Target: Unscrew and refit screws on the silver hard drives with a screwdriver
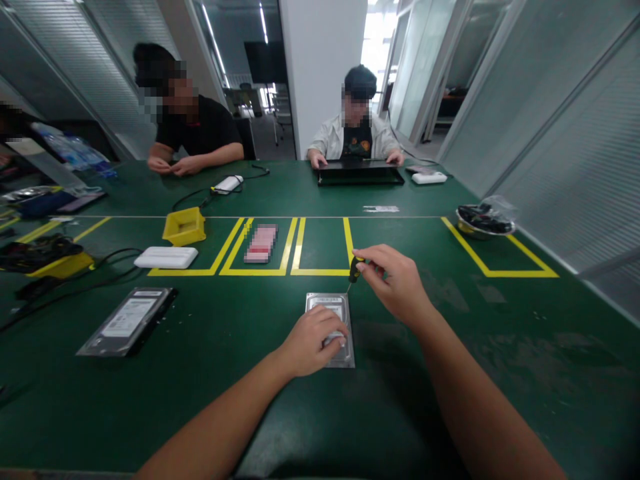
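Observation:
A silver hard drive [350,353] with a white label lies flat on the green table in front of me. My left hand [317,340] rests across it, fingers curled over its face and thumb bent, covering much of the label. In my right hand [393,277] is a small black-and-yellow screwdriver [355,268], gripped at the handle between thumb and fingers. Its thin shaft points down at the drive's far right corner. Whether the tip sits in a screw is too small to tell.
Left of me lies a larger drive in silver casing [130,320]. Beyond it are a white power strip [167,257] and a yellow bin [184,227]. A metal bowl of dark parts [484,221] stands right. Across the table, one person holds a black panel [360,173]; another sits left.

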The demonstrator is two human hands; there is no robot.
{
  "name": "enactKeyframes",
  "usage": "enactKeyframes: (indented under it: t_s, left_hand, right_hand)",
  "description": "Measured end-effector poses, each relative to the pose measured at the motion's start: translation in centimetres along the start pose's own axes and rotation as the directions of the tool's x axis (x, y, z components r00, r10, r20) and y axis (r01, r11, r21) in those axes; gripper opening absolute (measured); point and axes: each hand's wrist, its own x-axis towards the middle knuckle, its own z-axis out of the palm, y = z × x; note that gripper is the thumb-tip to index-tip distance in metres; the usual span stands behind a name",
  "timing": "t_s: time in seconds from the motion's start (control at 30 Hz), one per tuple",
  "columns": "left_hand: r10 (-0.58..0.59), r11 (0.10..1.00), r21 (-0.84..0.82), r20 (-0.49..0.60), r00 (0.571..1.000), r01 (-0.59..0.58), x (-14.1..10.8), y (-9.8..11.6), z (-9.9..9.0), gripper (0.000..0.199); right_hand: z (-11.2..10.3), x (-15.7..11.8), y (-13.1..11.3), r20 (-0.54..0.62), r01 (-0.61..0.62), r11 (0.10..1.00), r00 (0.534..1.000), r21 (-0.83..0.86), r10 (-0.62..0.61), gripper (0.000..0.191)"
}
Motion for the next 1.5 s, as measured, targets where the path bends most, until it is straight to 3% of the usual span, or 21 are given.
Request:
enactKeyframes:
  t_s: [1.5]
  left_hand:
    - [-0.001,1.0,0.005,-0.004,1.0,0.001,-0.03,-0.08,0.05,0.013]
  right_hand:
    - [-0.24,-0.02,0.02,0.025,0.02,1.0,0.999,-0.004,-0.02,0.027]
